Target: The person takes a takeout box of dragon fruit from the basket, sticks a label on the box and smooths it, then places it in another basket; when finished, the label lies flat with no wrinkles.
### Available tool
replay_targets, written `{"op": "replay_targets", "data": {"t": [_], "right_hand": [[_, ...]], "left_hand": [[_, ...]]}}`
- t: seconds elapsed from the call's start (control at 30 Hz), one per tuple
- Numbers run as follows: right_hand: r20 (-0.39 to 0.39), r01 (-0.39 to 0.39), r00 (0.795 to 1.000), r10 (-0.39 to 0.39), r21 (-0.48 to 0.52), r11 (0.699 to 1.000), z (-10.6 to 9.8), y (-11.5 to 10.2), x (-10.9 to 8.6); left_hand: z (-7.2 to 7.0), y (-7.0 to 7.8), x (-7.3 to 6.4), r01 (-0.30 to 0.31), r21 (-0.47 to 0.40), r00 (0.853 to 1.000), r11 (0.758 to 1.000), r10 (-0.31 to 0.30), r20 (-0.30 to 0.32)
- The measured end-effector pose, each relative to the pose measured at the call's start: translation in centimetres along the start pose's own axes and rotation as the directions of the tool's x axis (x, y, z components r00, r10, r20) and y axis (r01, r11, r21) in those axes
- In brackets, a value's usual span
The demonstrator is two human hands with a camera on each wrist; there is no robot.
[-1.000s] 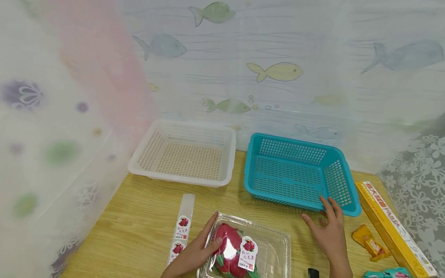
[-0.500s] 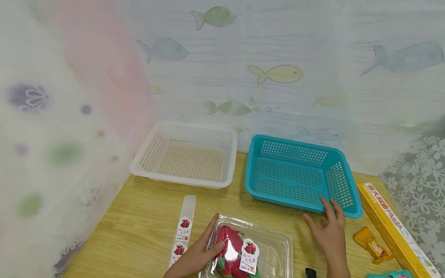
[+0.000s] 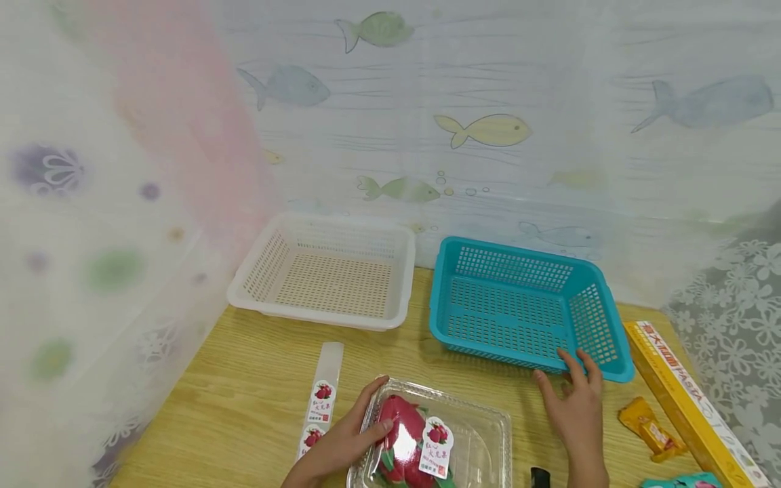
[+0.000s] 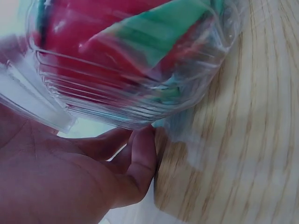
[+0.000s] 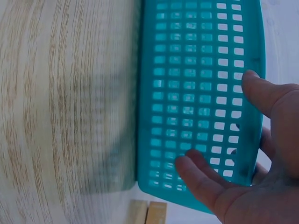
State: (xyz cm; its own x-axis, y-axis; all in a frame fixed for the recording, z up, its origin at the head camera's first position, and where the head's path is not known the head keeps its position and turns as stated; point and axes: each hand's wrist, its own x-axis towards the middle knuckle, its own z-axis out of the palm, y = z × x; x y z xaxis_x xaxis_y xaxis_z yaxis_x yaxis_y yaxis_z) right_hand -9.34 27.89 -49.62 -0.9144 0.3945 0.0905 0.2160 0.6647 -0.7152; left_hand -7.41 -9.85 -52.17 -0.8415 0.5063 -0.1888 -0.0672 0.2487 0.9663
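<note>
My left hand [image 3: 342, 439] holds the left side of a clear plastic clamshell box [image 3: 478, 434], thumb over the lid and fingers along its side. Inside the box lies a red dragon fruit [image 3: 404, 434] with green leaf tips; a white dragon fruit sticker [image 3: 436, 447] is on the lid. In the left wrist view, curled fingers [image 4: 142, 158] are at the box's ribbed wall. My right hand [image 3: 573, 413] grips the front right rim of a teal perforated basket [image 3: 506, 301], some fingers over the rim inside it. The right wrist view shows the thumb at the rim and other fingertips [image 5: 187, 165] against the outer wall.
A white perforated basket [image 3: 335, 281] stands at the back left. A strip of dragon fruit stickers [image 3: 322, 400] lies left of the box. On the right are a yellow pasta box [image 3: 689, 400], an orange packet [image 3: 651, 428], a teal packet [image 3: 683, 481] and a black object [image 3: 539, 478].
The right thumb has come slightly closer to the teal basket's front wall. The left hand and the clamshell box stay in place; the head view shifted a little.
</note>
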Motion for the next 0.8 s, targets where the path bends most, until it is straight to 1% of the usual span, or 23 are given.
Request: {"op": "replay_targets", "data": {"t": [0.13,0.3,0.4,0.63,0.73,0.8], "right_hand": [[-0.006,-0.002,1.000,0.002,0.021,1.000,0.1,-0.1,0.0],[-0.014,-0.008,1.000,0.008,0.037,0.999,0.2,-0.3,0.0],[-0.016,-0.017,1.000,0.017,0.047,0.999,0.2,-0.4,0.0],[-0.032,-0.026,0.999,0.027,0.038,0.999,0.3,-0.4,0.0],[-0.039,-0.024,0.999,0.025,0.039,0.999,0.2,-0.5,-0.1],[-0.039,-0.024,0.999,0.026,0.039,0.999,0.2,-0.5,-0.1]], "left_hand": [[0.0,0.0,0.1,-0.016,0.001,1.000,1.000,0.016,-0.011],[0.3,0.2,0.0,-0.003,-0.013,1.000,1.000,0.003,-0.028],[0.6,0.3,0.0,0.002,-0.037,0.999,0.999,-0.004,-0.038],[1.5,0.6,-0.1,-0.004,-0.096,0.996,0.995,-0.005,-0.091],[1.7,0.7,-0.2,-0.013,-0.135,0.996,0.991,0.001,-0.089],[1.7,0.9,-0.2,-0.017,-0.140,0.996,0.990,0.005,-0.086]]}}
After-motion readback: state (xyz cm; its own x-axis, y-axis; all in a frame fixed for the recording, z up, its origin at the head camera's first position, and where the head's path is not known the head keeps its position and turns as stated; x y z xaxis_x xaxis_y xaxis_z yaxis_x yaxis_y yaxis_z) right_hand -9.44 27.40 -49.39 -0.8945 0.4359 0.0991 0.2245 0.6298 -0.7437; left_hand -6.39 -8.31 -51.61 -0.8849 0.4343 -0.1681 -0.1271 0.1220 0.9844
